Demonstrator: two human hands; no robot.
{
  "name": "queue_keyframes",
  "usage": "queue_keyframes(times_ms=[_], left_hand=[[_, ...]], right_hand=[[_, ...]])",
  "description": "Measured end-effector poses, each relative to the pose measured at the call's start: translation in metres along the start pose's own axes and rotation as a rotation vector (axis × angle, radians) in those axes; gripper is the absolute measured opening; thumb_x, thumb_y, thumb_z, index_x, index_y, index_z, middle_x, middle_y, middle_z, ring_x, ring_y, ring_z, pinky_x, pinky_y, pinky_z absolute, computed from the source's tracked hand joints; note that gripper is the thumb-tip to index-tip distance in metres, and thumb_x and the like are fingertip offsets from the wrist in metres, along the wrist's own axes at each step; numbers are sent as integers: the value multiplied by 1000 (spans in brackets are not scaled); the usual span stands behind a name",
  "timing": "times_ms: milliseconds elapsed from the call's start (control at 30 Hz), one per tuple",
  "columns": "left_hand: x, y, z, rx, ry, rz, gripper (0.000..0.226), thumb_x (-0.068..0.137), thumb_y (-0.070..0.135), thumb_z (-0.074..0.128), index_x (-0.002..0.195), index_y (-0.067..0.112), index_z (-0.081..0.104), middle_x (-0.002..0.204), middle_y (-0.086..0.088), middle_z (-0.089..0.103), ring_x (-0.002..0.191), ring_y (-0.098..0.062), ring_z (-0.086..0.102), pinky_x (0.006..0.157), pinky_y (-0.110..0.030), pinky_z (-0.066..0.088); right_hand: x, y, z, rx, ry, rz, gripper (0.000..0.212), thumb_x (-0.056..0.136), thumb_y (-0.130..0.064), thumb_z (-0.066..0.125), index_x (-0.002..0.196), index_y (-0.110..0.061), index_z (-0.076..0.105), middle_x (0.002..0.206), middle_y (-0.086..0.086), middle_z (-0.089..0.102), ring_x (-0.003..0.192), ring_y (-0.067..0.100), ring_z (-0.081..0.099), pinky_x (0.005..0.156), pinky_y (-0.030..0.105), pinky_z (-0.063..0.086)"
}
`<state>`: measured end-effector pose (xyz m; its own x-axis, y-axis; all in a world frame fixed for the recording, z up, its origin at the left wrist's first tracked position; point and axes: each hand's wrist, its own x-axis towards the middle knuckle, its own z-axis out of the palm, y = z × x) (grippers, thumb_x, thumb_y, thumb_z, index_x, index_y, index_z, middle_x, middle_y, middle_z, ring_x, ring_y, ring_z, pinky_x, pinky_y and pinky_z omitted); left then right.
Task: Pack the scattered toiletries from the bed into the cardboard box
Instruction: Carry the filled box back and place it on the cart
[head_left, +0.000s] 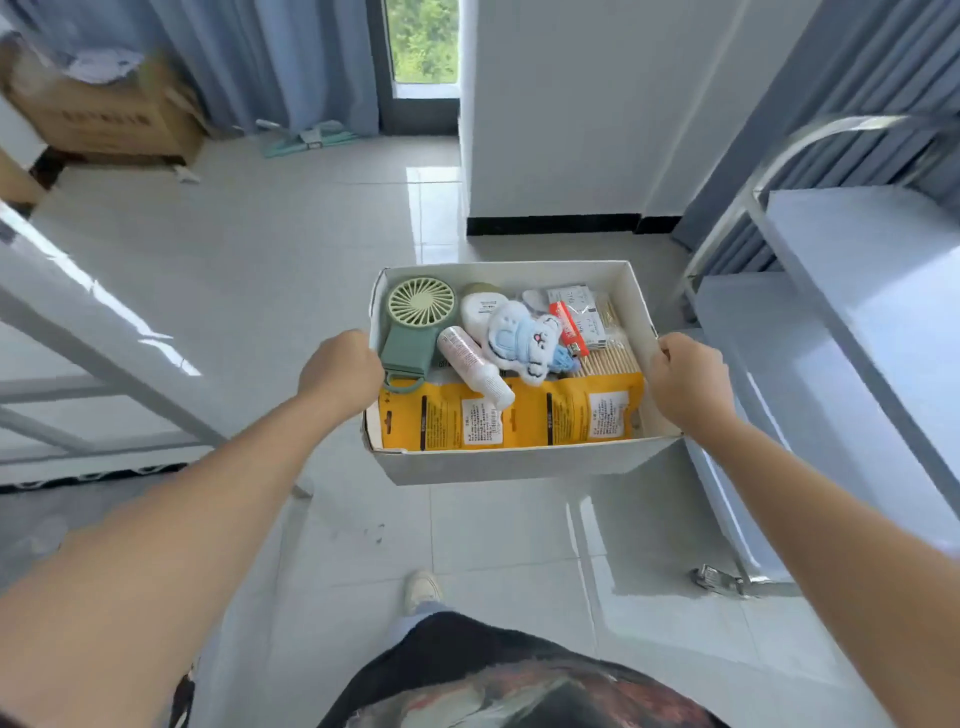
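I hold a white cardboard box (519, 462) in the air above the tiled floor. My left hand (340, 371) grips its left wall and my right hand (685, 382) grips its right wall. Inside lie a green hand fan (415, 322), a white spray bottle (472, 366), a white jar (480, 312), a blue-and-white plush toy (524, 338), two yellow packets (519, 415), a pack of cotton swabs (610, 358), a red tube (569, 325) and small sachets (576, 299).
A metal bunk frame with white steps (857, 291) stands close on the right. Another white bed rail (78, 322) runs along the left. A brown carton (104, 114) sits far left by blue curtains. My shoe (422, 590) is on the floor below the box.
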<state>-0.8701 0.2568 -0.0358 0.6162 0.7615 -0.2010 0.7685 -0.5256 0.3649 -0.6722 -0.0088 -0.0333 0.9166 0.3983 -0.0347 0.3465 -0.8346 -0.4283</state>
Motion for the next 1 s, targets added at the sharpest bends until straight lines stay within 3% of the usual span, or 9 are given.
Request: queue_keyframes(times_ms=[67, 167, 233, 367, 500, 667, 867, 1000], left_hand=[[27, 28, -10, 20, -15, 90, 30, 92, 6, 35, 62, 10, 35, 80, -13, 48, 75, -31, 46, 59, -32, 30], [67, 71, -22, 42, -32, 240, 21, 92, 5, 34, 73, 5, 44, 84, -15, 51, 77, -31, 47, 61, -33, 32], [86, 104, -26, 63, -46, 336, 23, 91, 4, 35, 70, 6, 42, 84, -15, 50, 78, -31, 46, 63, -34, 34], [109, 163, -20, 77, -69, 492, 27, 91, 6, 35, 64, 11, 37, 75, -10, 47, 75, -30, 47, 57, -31, 32], [128, 216, 1, 81, -111, 625, 30, 91, 7, 36, 61, 12, 33, 69, -8, 44, 70, -28, 45, 54, -30, 29], [142, 290, 31, 92, -178, 748, 31, 90, 7, 38, 61, 14, 30, 62, -4, 36, 58, -21, 37, 49, -28, 25], [162, 396, 66, 147, -233, 811, 31, 89, 4, 38, 61, 13, 31, 63, -4, 38, 54, -18, 35, 47, -28, 23], [174, 466, 84, 157, -257, 809, 30, 89, 2, 37, 61, 12, 32, 63, -5, 39, 54, -19, 35, 48, -28, 24]], right_hand=[[7, 5, -14, 8, 57, 86, 28, 89, -7, 35, 61, -7, 35, 58, 5, 40, 59, 25, 38, 46, 29, 21], [10, 12, -33, 47, 165, 205, 35, 89, -8, 35, 56, -13, 28, 55, 3, 36, 53, 20, 31, 45, 29, 18], [9, 19, -46, 52, 232, 285, 36, 90, -8, 35, 54, -14, 27, 54, 3, 35, 52, 20, 31, 45, 29, 17], [8, 38, -73, 11, 319, 405, 35, 90, -7, 35, 56, -13, 30, 60, 7, 42, 65, 29, 42, 50, 31, 26], [10, 62, -97, -34, 396, 484, 37, 90, -6, 37, 55, -13, 29, 56, 5, 38, 66, 30, 42, 57, 33, 27], [17, 107, -105, -22, 486, 569, 36, 91, -8, 38, 56, -10, 33, 57, 8, 42, 63, 29, 41, 49, 31, 24], [64, 177, -124, 20, 529, 669, 24, 89, -7, 39, 71, 4, 51, 69, 19, 53, 70, 36, 47, 60, 35, 32], [103, 219, -150, 27, 530, 695, 27, 87, -7, 42, 60, -5, 41, 61, 12, 48, 65, 34, 46, 56, 34, 30]])
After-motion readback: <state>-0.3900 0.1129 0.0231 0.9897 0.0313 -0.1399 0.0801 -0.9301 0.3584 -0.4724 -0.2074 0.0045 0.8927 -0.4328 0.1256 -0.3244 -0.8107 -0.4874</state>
